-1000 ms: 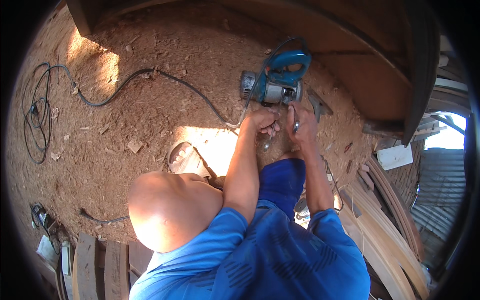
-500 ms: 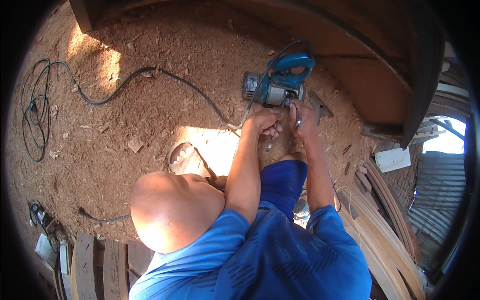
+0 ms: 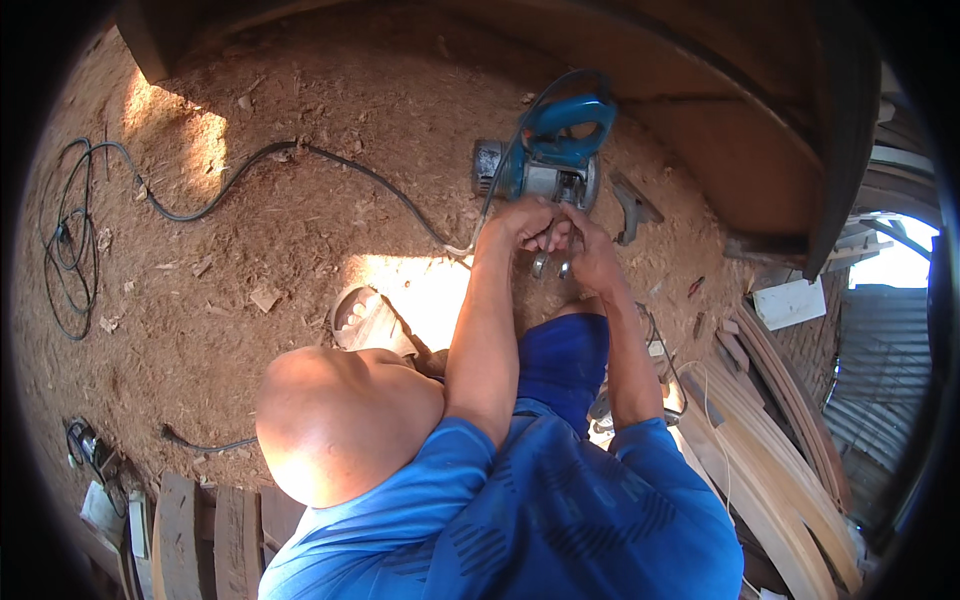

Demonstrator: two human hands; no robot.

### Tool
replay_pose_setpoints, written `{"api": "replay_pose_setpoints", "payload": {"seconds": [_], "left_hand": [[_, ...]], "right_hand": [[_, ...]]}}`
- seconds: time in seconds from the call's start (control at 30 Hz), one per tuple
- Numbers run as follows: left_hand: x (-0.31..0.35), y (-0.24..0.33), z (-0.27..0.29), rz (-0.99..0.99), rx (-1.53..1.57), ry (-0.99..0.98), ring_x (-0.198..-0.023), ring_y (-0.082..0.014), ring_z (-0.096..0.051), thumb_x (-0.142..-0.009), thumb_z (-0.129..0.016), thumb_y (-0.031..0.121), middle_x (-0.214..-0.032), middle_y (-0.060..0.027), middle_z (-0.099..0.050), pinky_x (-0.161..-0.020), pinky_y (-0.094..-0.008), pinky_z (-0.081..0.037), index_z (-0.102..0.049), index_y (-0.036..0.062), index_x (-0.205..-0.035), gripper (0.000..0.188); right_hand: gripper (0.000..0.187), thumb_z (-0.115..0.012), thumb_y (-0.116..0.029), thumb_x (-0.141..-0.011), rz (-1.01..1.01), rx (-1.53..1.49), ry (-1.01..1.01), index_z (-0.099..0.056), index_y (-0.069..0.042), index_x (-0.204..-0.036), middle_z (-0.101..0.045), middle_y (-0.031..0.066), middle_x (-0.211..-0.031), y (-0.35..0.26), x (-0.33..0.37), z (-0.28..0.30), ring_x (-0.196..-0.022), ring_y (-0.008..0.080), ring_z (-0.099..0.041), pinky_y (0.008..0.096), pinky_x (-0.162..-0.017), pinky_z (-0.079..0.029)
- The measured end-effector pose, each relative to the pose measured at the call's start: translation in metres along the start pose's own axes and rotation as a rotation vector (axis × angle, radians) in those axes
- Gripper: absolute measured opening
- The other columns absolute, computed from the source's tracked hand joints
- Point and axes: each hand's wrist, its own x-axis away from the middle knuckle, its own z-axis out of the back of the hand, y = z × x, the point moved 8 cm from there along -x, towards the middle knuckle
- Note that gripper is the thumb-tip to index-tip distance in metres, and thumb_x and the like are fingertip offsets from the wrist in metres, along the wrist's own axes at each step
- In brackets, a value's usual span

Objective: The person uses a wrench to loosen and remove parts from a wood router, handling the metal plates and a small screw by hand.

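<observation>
- Blue power saw lying on the sawdust-covered floor, just below the curved wooden hull.
- Left hand just below the saw, fingers curled tight around a small metal part; exact grip hidden by the knuckles.
- Right hand touching the left, at the saw's near edge, fingers closed narrow on a second small metal piece; cannot tell what the pieces are.
- Black power cord running left from the saw across the floor to a loose coil well apart from it.
- Grey metal bracket just right of the saw.
- Round metal disc in the sunlit patch, below and left of the saw.
- Bent wooden strips stacked well below and right of the saw.
- White block right of the saw, near the hull's lower edge.
</observation>
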Motion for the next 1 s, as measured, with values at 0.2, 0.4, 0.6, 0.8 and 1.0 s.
{"api": "replay_pose_setpoints", "payload": {"seconds": [0.2, 0.4, 0.6, 0.8, 1.0], "left_hand": [[0.003, -0.004, 0.004, 0.058, -0.088, -0.021, -0.043, -0.0093, -0.050, -0.101, -0.041, 0.022, -0.068, -0.0074, -0.067, -0.036, -0.0236, -0.034, -0.065, 0.0013, -0.087, 0.035], [0.022, -0.002, 0.004, 0.215, -0.270, 0.001, -0.042, -0.0090, -0.048, -0.099, -0.045, 0.019, -0.066, -0.0067, -0.065, -0.036, -0.0250, -0.033, -0.064, 0.0045, -0.079, 0.031], [0.010, -0.010, 0.010, 0.171, -0.235, -0.054, -0.044, -0.0094, -0.049, -0.094, -0.046, 0.015, -0.063, -0.0052, -0.063, -0.037, -0.0253, -0.034, -0.065, 0.0059, -0.080, 0.025], [0.005, 0.001, 0.012, 0.195, -0.387, -0.001, -0.043, -0.0104, -0.049, -0.092, -0.047, 0.013, -0.061, -0.0051, -0.063, -0.038, -0.0275, -0.034, -0.066, 0.0051, -0.079, 0.024], [0.019, 0.014, 0.019, 0.157, -0.495, 0.074, -0.044, -0.0140, -0.051, -0.093, -0.048, 0.019, -0.058, -0.0060, -0.062, -0.040, -0.0323, -0.035, -0.067, 0.0026, -0.077, 0.030]], "right_hand": [[0.056, -0.045, 0.002, -0.094, -0.565, -0.686, 0.167, -0.031, 0.007, -0.148, -0.060, 0.0054, -0.077, 0.040, 0.008, -0.016, -0.064, 0.0157, -0.058, 0.0272, -0.057, -0.045], [0.043, -0.046, -0.001, -0.097, -0.438, 0.061, 0.492, -0.044, 0.008, -0.139, -0.060, 0.0051, -0.074, 0.015, 0.019, -0.015, -0.061, 0.0143, -0.058, 0.0281, -0.056, -0.045], [0.019, -0.052, -0.007, -0.091, -0.557, -0.175, 0.410, -0.068, 0.004, -0.090, -0.063, 0.0085, -0.073, -0.012, 0.019, -0.026, -0.065, 0.0172, -0.061, 0.0346, -0.061, -0.048], [0.022, -0.042, 0.006, -0.090, -0.583, -0.600, 0.479, -0.060, 0.008, -0.103, -0.057, 0.0054, -0.072, 0.041, 0.018, -0.043, -0.062, 0.0156, -0.056, 0.0296, -0.060, -0.045], [0.011, -0.050, -0.002, -0.092, -0.584, -0.580, 0.356, -0.061, 0.001, -0.093, -0.057, 0.0031, -0.073, 0.055, 0.023, -0.047, -0.062, 0.0131, -0.053, 0.0264, -0.056, -0.041]]}}
